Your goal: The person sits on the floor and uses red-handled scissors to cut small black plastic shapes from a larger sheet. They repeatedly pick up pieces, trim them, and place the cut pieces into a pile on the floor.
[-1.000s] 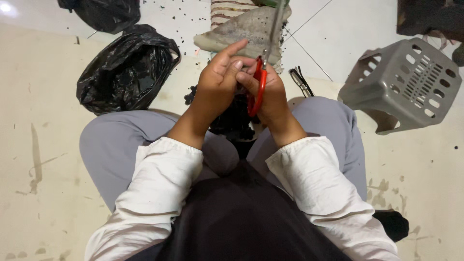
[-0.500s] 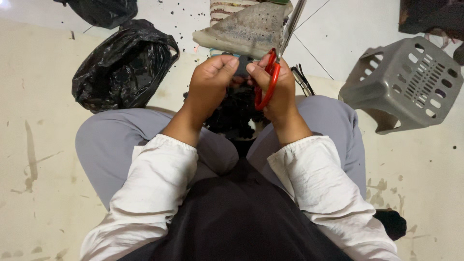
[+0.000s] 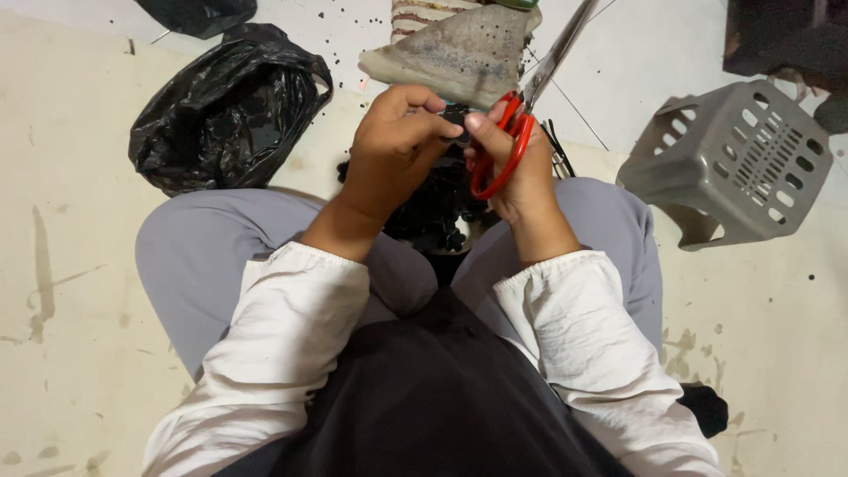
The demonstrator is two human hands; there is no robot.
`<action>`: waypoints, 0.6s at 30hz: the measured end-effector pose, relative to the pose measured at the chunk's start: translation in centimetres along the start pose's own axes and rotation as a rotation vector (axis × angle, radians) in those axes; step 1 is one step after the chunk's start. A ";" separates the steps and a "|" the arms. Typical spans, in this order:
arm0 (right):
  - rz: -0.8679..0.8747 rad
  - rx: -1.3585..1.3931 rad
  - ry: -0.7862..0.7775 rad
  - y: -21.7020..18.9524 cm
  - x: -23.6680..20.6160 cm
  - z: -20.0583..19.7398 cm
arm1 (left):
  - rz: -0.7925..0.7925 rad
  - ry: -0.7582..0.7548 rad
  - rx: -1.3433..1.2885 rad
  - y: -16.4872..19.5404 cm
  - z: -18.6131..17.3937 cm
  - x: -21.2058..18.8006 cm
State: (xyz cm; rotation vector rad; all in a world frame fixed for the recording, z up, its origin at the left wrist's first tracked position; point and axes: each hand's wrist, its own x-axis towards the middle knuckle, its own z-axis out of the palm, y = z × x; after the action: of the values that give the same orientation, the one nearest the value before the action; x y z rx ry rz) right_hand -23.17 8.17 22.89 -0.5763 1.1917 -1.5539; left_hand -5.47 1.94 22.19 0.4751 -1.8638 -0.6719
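Note:
My right hand (image 3: 521,168) grips red-handled scissors (image 3: 511,141), their metal blades pointing up and to the right. My left hand (image 3: 393,150) pinches a small dark piece (image 3: 459,134) held against the right thumb, just above a heap of small black pieces (image 3: 433,212) lying between my knees. Both hands are raised together over my lap. White sleeves and grey trousers fill the lower half of the view.
A crumpled black plastic bag (image 3: 225,106) lies on the floor at the upper left. A grey plastic basket (image 3: 733,163) lies tipped on its side at the right. A grey worn cloth or sack (image 3: 459,57) sits straight ahead. Black crumbs dot the white tiles.
Both hands have shifted slightly and come closer together. The scissors have tilted, and my left fingers now pinch the small dark piece at the right thumb.

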 end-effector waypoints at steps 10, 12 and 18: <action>-0.324 -0.103 0.004 0.2 -0.1 -0.4 | -0.585 0.032 -0.900 -1.3 2.3 -1.1; -0.320 -0.091 -0.015 0.3 0.0 -0.3 | -0.645 0.058 -0.993 -1.6 3.0 -1.1; -0.243 0.025 -0.010 0.3 0.0 -0.1 | -0.691 0.039 -1.020 -2.3 2.6 -1.2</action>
State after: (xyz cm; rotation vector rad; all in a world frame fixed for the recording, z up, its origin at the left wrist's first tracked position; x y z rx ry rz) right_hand -23.12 8.21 22.59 -0.7325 1.1252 -1.7647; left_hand -7.40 1.48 19.14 0.4177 -1.0588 -1.9021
